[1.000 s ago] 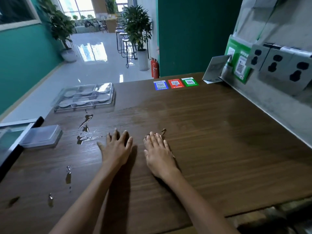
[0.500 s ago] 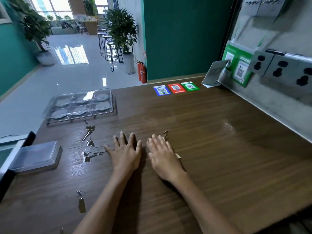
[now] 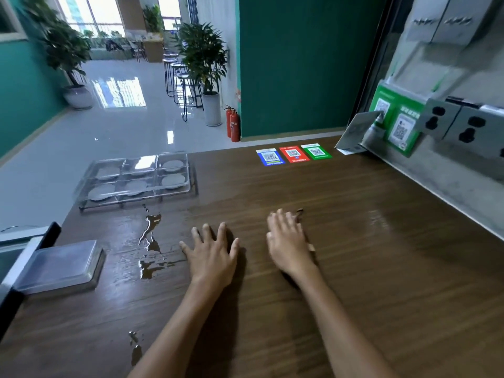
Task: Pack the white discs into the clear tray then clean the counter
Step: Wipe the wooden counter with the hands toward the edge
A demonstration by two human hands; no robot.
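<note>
The round white discs (image 3: pixel 171 180) are sitting in the clear plastic compartment tray (image 3: pixel 90 178). Nearer than it, the left hand (image 3: pixel 211 255) and right hand (image 3: pixel 287 241) are lying flat, fingers spread, gripping nothing. In my judgement, wiping the spilled water (image 3: pixel 150 241) just below the tray needs a cloth first.

Head camera looks forward and down over counter (image 3: pixel 300 268)

Daylight from far windows (image 3: pixel 92 12) glares off the floor (image 3: pixel 120 91); edges bend, right hand (image 3: pixel 289 241) blurred.

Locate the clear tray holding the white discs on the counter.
In the head view, the clear tray sits at the counter's far left edge, beyond the water spill and left of the coloured QR stickers.
</note>
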